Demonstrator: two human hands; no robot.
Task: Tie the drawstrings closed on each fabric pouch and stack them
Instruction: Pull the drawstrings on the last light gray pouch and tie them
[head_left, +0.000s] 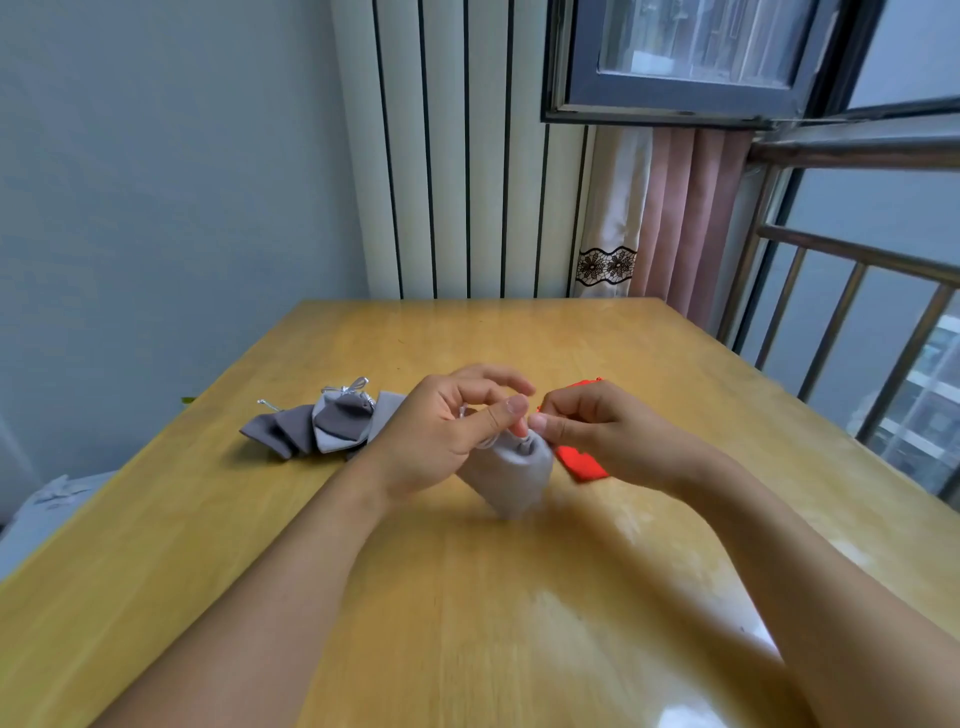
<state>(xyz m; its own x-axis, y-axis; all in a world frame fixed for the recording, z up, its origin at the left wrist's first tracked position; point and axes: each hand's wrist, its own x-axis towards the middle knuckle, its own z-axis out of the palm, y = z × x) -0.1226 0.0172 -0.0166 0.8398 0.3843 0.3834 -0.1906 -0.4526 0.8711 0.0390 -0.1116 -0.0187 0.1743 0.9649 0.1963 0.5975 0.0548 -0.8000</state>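
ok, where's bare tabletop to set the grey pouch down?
Bare: the near table between the forearms, and the far strip toward the radiator. Crowded: the pouch pile on the left, and the red pouch behind the right hand. Both hands pinch the grey pouch.

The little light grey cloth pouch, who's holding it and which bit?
Both hands hold the small light grey fabric pouch by its gathered top: the left hand and the right hand pinch its pale drawstrings at the neck.

Home room, likely apartment. Wooden table (363, 545) against panel radiator (462, 156); pink curtain (691, 218) with lace-trimmed cream panel, open window (691, 57), metal safety railing (857, 312), high-rise facade outside.
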